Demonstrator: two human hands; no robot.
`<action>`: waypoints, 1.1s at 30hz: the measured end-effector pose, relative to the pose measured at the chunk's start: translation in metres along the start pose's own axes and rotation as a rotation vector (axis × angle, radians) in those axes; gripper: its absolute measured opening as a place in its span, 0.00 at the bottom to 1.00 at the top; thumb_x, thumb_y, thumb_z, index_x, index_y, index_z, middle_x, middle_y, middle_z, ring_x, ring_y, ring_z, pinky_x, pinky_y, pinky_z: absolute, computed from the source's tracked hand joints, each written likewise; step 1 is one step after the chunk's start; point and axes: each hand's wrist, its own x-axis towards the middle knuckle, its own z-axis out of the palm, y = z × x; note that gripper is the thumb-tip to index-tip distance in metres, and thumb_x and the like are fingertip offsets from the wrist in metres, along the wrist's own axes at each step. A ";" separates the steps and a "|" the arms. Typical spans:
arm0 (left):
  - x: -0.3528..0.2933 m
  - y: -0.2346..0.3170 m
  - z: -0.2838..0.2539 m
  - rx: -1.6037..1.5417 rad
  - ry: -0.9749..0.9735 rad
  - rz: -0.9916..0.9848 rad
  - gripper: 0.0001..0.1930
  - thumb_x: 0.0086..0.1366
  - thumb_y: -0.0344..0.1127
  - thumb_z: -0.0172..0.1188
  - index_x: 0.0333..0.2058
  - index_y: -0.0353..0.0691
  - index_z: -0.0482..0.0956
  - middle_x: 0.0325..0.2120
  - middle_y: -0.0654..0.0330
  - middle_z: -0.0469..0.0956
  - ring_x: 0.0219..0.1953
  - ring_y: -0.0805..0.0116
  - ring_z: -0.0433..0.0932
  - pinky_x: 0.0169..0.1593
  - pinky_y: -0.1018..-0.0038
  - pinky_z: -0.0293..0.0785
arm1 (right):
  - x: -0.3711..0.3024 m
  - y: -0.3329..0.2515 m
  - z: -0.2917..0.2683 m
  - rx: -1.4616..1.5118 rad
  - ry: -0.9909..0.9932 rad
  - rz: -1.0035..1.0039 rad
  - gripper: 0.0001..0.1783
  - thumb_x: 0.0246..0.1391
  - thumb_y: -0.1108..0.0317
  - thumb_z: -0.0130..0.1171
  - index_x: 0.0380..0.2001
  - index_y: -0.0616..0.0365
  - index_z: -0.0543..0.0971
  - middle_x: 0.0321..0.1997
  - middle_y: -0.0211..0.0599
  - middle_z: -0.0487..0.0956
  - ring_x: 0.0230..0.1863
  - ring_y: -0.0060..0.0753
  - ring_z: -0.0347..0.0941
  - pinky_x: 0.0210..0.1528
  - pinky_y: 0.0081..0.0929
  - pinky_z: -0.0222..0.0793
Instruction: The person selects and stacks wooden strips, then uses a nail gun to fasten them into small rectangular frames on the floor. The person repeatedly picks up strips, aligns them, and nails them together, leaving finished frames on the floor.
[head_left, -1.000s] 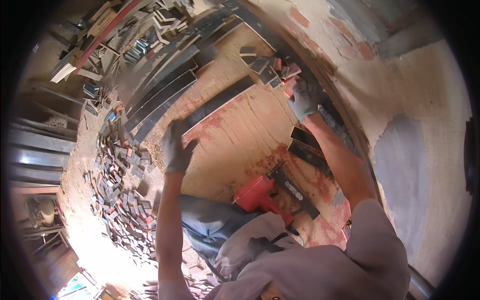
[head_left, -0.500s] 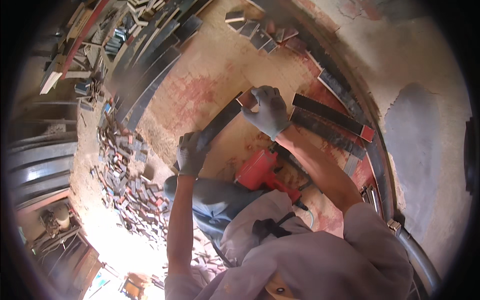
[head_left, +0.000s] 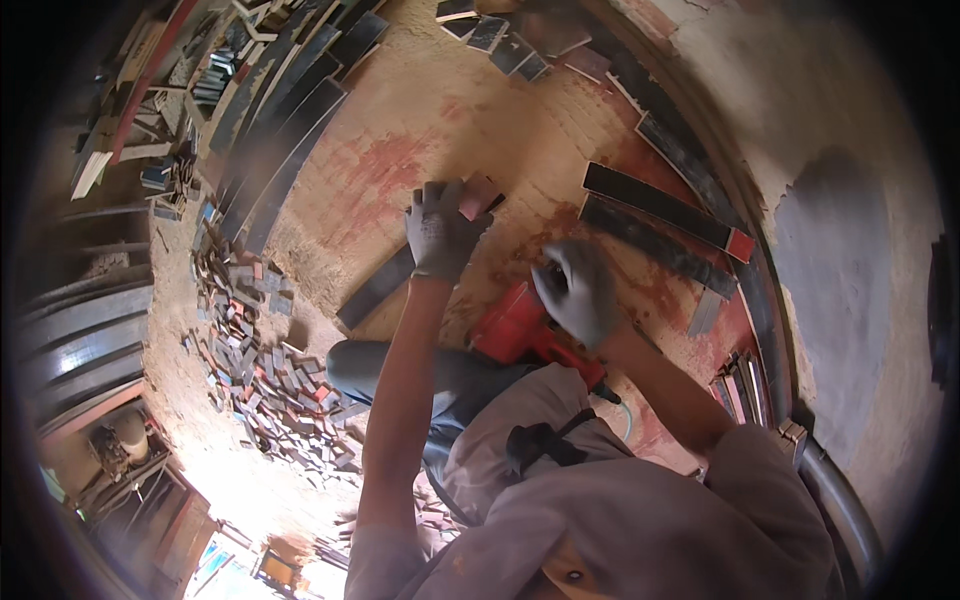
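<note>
A long dark board strip point(head_left: 380, 287) lies slantwise on the work surface, with a small reddish wood block point(head_left: 481, 198) at its far right end. My left hand point(head_left: 440, 232), in a grey glove, clasps the strip beside the block, fingers bent over it. My gloved right hand point(head_left: 582, 295) hovers at the red nail gun point(head_left: 510, 325), partly covering its dark front. Its thumb and fingers are curved apart, with nothing visible between them. The nail gun lies near my lap, a thin hose at its rear.
Two dark strips point(head_left: 660, 215) lie to the right, one with a red end block point(head_left: 740, 246). Long dark boards point(head_left: 290, 165) are stacked at the left, above a heap of small wood offcuts point(head_left: 265, 355). Several short blocks point(head_left: 510, 53) sit at the far edge.
My left hand has slid up the strip to its far end. My right hand has left the small block and come down and right to the nail gun.
</note>
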 end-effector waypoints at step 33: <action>-0.002 -0.007 0.033 0.077 0.162 0.105 0.28 0.45 0.48 0.78 0.47 0.49 0.82 0.40 0.57 0.79 0.43 0.49 0.77 0.45 0.55 0.77 | -0.072 -0.013 -0.088 0.607 -0.481 0.873 0.54 0.43 0.43 0.74 0.70 0.50 0.63 0.66 0.45 0.74 0.70 0.49 0.67 0.72 0.48 0.62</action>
